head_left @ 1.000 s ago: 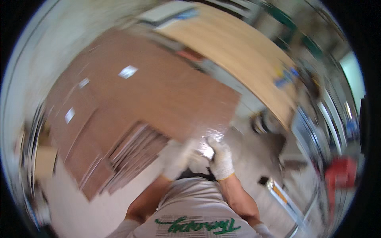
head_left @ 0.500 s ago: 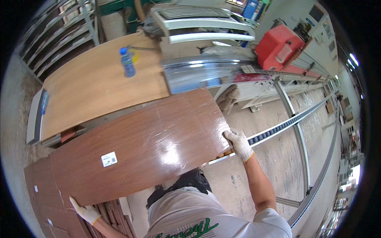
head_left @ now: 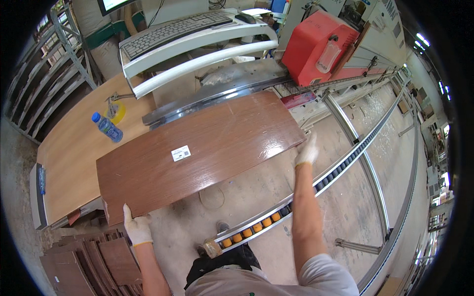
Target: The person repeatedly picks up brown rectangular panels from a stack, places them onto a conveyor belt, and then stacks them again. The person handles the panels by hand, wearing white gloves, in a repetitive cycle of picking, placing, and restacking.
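Note:
A long brown wood-grain panel point(head_left: 212, 163) with a glossy film and a white label point(head_left: 180, 153) is held level by its two ends. My left hand point(head_left: 138, 229), in a white knit glove, grips the near left corner, thumb on top and fingers mostly hidden underneath. My right hand point(head_left: 307, 152), gloved too, holds the right end near its corner; its fingers are partly hidden. The panel's far edge reaches over the metal machine bed point(head_left: 207, 101), and its left part overlaps the light wooden tabletop point(head_left: 66, 158). Whether it touches either, I cannot tell.
A roller track point(head_left: 296, 200) runs between me and the red machine head point(head_left: 316, 49). Brown panels point(head_left: 94, 261) are stacked at the lower left. On the tabletop stand a water bottle point(head_left: 107, 127) and a yellow tape roll point(head_left: 115, 112). A keyboard point(head_left: 177, 34) lies on the console beyond.
The panel has been carried away from the stack, forward and to the right, toward the machine bed. Both arms now reach farther out. The view has shifted, showing the keyboard and more roller track.

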Demonstrator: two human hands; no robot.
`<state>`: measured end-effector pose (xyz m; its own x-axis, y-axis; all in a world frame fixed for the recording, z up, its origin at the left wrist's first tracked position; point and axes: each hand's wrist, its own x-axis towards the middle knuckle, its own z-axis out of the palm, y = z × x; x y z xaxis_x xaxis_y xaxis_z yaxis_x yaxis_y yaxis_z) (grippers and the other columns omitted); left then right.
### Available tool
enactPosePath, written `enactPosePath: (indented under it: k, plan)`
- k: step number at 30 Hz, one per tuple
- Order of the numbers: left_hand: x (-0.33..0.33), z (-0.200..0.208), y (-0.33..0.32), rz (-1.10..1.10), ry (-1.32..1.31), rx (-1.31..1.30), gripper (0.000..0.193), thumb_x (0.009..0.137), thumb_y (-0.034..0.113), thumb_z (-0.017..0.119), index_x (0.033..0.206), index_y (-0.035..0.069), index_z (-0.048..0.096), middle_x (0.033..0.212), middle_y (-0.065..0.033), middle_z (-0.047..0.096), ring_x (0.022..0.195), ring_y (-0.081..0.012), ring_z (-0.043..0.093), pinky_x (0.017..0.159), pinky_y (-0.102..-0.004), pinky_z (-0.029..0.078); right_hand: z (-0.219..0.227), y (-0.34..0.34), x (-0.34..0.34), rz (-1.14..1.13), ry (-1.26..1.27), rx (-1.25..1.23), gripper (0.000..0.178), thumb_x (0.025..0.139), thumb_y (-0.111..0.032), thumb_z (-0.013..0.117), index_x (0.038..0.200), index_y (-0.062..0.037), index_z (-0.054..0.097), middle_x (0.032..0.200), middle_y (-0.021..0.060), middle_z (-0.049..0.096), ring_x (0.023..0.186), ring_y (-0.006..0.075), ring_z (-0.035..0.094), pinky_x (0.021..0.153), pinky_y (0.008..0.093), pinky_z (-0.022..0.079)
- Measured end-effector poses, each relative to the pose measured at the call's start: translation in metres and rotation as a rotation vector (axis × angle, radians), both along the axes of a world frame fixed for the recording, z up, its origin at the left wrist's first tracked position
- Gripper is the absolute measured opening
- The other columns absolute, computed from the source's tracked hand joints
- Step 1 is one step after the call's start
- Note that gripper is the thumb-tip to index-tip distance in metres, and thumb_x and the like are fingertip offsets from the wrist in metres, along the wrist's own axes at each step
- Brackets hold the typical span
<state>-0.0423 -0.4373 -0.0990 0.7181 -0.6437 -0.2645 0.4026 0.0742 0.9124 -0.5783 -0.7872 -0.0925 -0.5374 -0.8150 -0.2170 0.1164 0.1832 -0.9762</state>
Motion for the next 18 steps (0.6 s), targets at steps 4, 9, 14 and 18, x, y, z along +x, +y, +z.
enactPosePath:
  k: [4, 9, 14, 18]
  plan:
    - [-0.039, 0.008, -0.052, 0.138, 0.477, -0.206, 0.050, 0.104, 0.034, 0.077, 0.146, 0.012, 0.062, 0.135, -0.0054, 0.071, 0.116, -0.0236, 0.067, 0.093, -0.0417, 0.055, 0.007, 0.075, 0.155, 0.156, 0.070, -0.015, 0.048, 0.103, -0.040, 0.073, 0.124, 0.0033, 0.068, 0.118, 0.0122, 0.070, 0.102, 0.0240, 0.064, 0.092, 0.0396, 0.051]
    - [-0.017, 0.015, -0.030, -0.085, 0.481, 0.023, 0.069, 0.105, 0.060, 0.064, 0.155, 0.014, 0.055, 0.145, -0.0111, 0.067, 0.126, -0.0308, 0.064, 0.095, -0.0459, 0.053, -0.002, 0.071, 0.260, -0.140, -0.214, -0.145, 0.058, 0.096, -0.013, 0.082, 0.141, 0.0124, 0.056, 0.139, 0.0215, 0.067, 0.122, 0.0293, 0.066, 0.110, 0.0409, 0.050]
    - [0.021, 0.036, -0.037, 0.102, 0.186, -0.123, 0.067, 0.110, 0.043, 0.063, 0.156, -0.004, 0.053, 0.153, -0.0124, 0.061, 0.137, -0.0269, 0.058, 0.114, -0.0414, 0.045, -0.014, 0.043, 0.237, -0.068, -0.293, -0.297, 0.024, 0.097, 0.001, 0.066, 0.121, 0.0006, 0.070, 0.117, 0.0046, 0.070, 0.105, 0.0192, 0.067, 0.097, 0.0369, 0.054]
    - [0.006, 0.052, -0.066, -0.007, 0.007, 0.138, 0.061, 0.109, 0.037, 0.066, 0.149, -0.010, 0.060, 0.147, -0.0080, 0.062, 0.130, -0.0200, 0.058, 0.115, -0.0345, 0.044, -0.010, 0.032, 0.224, -0.094, -0.386, -0.339, 0.041, 0.099, 0.000, 0.064, 0.139, 0.0074, 0.061, 0.132, 0.0117, 0.067, 0.118, 0.0254, 0.065, 0.108, 0.0394, 0.050]
